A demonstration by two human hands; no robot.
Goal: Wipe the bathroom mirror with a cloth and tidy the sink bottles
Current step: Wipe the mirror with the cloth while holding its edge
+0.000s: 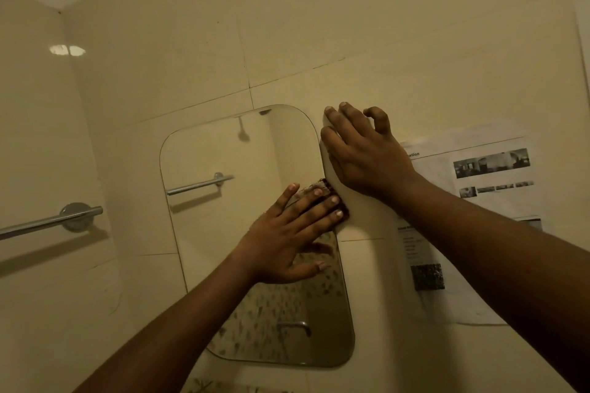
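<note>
From the head view we looked up at a tiled wall (319, 41) with a round-cornered mirror (223, 233) fixed to it. Our left hand (297, 226) lay on the glass near the mirror's right edge. Its fingers were straight and slightly spread, and the thumb was stretched out below them. Under those fingertips was a dark, reddish cloth (327, 185), pressed flat against the mirror, with only its upper and right margins showing past the fingers. We pressed the cloth rather than gripping it.

Our right hand (364, 153) rested palm-down on the wall just beside the mirror's upper right edge. It held nothing. Most of its fingers lay loosely spread and one was bent at the knuckle. We could not tell whether they touched the glass itself.

To the right of that arm a printed paper sheet (479, 201) was stuck to the tiles, partly hidden by the forearm. It carried small photographs and a dark square code. On the left wall hung a metal towel rail (48, 221). The mirror reflected a second rail (199, 183), a shower head (244, 135) and, low down, a curved tap (295, 325) against a speckled surface.
</note>
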